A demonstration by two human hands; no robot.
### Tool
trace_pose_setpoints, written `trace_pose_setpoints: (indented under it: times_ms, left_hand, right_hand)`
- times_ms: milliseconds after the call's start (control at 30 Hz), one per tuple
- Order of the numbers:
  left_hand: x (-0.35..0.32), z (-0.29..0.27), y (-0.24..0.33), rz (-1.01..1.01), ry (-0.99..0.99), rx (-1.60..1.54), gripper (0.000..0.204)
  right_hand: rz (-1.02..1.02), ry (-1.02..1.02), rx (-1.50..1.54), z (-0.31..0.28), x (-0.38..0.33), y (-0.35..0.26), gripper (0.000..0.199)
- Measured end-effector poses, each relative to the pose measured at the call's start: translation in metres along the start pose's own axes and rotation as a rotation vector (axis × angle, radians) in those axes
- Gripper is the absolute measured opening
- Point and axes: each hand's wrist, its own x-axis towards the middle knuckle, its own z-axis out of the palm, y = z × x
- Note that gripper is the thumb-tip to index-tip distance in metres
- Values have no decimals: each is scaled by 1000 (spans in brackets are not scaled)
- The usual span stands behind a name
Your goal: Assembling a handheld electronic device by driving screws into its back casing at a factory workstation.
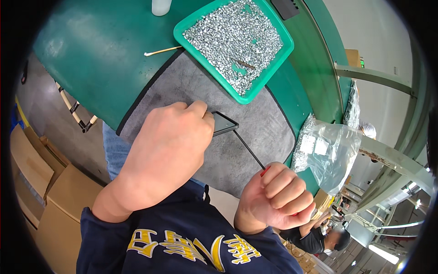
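My left hand (169, 146) is closed round one end of a small dark rectangular frame (226, 122), which it holds above a grey cloth (246, 157). Most of the frame's near end is hidden by the fingers. My right hand (278, 196) makes a fist on a screwdriver-like tool (248, 148) with a thin black shaft. A bit of red shows at the fist, and the rest of the handle is covered. The far end of the shaft meets the frame's near right corner. Just beyond the cloth stands a green tray (182, 34) full of small shiny metal parts (232, 41).
A cotton swab (162, 51) lies left of the tray, and a white container (160, 7) stands behind it. On the right is a clear plastic bag (335, 155) with metal parts. Cardboard boxes (68, 196) are at left. A co-worker (319, 237) sits at lower right.
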Motion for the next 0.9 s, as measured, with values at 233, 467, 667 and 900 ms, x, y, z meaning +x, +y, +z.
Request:
trace_pose_setpoints:
  times_ms: [233,467,667,900]
  left_hand:
    - [-1,0,-2,6,-12,40,5]
    - [-4,4,-2,-21,-51,96,11]
    - [-4,3,1,27,-48,110,14]
    - [0,1,0,30,-20,101,15]
  right_hand:
    - [-169,-222,-202,27,-13,11,47]
    - [-66,-465,-238,40,6,9,48]
    - [297,-349,-40,32,62,2,48]
    - [281,-325,75,18,63,6,47]
